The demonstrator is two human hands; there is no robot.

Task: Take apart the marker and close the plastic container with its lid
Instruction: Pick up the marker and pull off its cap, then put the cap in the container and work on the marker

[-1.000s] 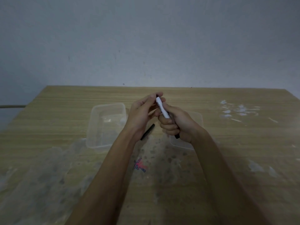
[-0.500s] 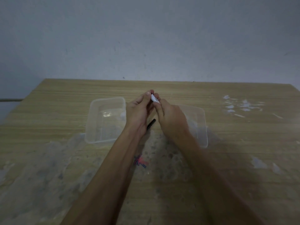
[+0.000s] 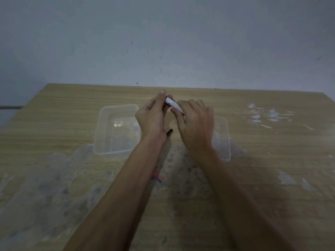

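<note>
On the tabletop (image 3: 253, 178) you have two clear plastic pieces. The plastic container (image 3: 116, 129) stands to the left of your hands, open at the top, and through its clear walls I see nothing lying inside, only some shine on the bottom. The second piece, the clear lid (image 3: 223, 140), lies flat to the right, partly hidden under your right wrist.

Between them, raised above the tabletop, you hold one white marker body (image 3: 174, 105). It is tilted, with its far end up to the left and its near end down to the right. Your left hand (image 3: 152, 116) closes its grip on the far end, with the thumb and the first fingers pinched around it. Your right hand (image 3: 195, 124) has its fingers curled over the near end, and its grip is closed on the marker too, though the back of the hand hides exactly how the fingers press.

One small black piece (image 3: 169, 132), slim like a cap or a marker part, lies on the tabletop just below your left wrist, between the container and the lid. I cannot tell which part it is.

Near your left forearm there is a small red and blue mark (image 3: 158, 177) on the wood. White scraped patches (image 3: 268, 115) are on the far right side of the tabletop.
</note>
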